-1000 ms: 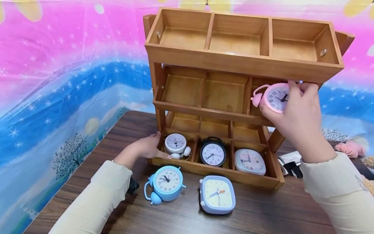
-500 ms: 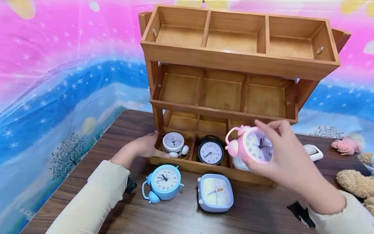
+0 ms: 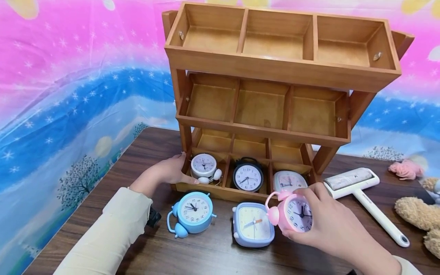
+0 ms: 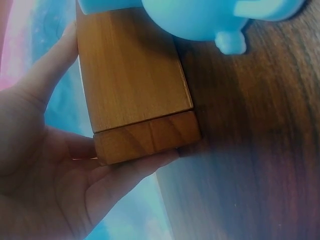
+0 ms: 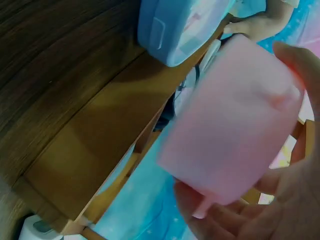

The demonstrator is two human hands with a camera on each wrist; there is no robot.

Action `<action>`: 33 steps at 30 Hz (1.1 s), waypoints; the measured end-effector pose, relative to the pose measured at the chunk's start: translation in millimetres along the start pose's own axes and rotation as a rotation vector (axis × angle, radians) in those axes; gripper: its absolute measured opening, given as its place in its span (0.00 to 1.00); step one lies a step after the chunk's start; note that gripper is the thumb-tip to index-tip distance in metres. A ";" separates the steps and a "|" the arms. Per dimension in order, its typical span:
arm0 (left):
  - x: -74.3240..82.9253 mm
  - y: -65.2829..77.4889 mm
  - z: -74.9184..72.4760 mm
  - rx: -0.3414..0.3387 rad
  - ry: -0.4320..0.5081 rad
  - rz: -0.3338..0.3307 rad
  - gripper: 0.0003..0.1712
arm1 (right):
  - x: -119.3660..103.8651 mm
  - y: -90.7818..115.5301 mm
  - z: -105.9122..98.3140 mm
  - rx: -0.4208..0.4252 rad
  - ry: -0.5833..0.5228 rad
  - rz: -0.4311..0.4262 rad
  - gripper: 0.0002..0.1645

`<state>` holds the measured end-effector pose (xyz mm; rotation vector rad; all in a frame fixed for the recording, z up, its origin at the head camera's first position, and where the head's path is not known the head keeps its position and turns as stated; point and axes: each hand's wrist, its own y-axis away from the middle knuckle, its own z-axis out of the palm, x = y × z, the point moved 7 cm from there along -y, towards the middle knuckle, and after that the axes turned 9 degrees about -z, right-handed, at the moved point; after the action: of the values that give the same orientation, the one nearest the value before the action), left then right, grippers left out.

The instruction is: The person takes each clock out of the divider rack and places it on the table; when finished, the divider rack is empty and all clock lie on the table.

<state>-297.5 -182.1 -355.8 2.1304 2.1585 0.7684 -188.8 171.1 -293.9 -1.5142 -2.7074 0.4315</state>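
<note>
The pink clock (image 3: 297, 212) has come down from the middle tier (image 3: 261, 130) to beside the lavender clock (image 3: 253, 224).
Right hand (image 3: 331, 223) holds it; left hand (image 3: 169, 170) grips the bottom tray's (image 3: 227, 194) left end.

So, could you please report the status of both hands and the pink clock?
Left hand grips shelf at bottom end. Right hand holds pink clock. Blue square clock close by, on table.

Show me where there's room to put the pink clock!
All six boxes in the top tier and middle tier look bare. So does the table between the left sleeve, light-blue clock and lavender clock. The bottom tier is crowded in front: white clock, black clock, pale clock.
</note>
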 end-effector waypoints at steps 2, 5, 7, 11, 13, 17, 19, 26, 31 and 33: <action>0.5 0.2 -0.1 -0.001 0.010 0.007 0.66 | 3.9 2.5 3.2 -0.031 0.015 0.012 0.55; 1.3 1.0 -0.2 -0.004 0.014 0.013 0.66 | 9.3 5.5 5.9 -0.057 0.044 0.015 0.54; 1.5 0.9 -0.4 -0.005 0.012 0.012 0.65 | 12.6 7.2 8.0 -0.073 0.064 0.010 0.52; 2.8 0.6 -0.9 -0.005 0.005 0.011 0.66 | 17.4 11.7 13.6 -0.103 0.095 -0.016 0.51; 3.0 0.2 -0.8 -0.008 0.004 0.010 0.66 | 19.3 13.6 16.0 -0.114 0.111 -0.028 0.50; 0.6 -0.3 0.0 -0.013 0.004 0.004 0.66 | 22.0 16.6 18.7 -0.124 0.134 -0.047 0.51; -0.2 -0.2 -0.1 -0.012 0.000 0.004 0.67 | 22.6 18.2 20.1 -0.142 0.135 -0.056 0.53; -1.2 -0.4 -1.2 -0.012 -0.014 0.009 0.67 | 23.9 21.1 25.7 -0.185 0.139 -0.091 0.56; -1.0 0.3 -2.0 -0.019 -0.022 0.027 0.66 | 26.4 21.1 31.3 -0.218 0.137 -0.087 0.54; -0.4 0.2 -1.5 -0.024 -0.020 0.034 0.65 | 27.5 21.8 34.2 -0.240 0.129 -0.079 0.53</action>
<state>-297.8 -183.0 -354.6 2.1595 2.0983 0.7679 -190.1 196.9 -335.6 -1.4196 -2.7849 0.0056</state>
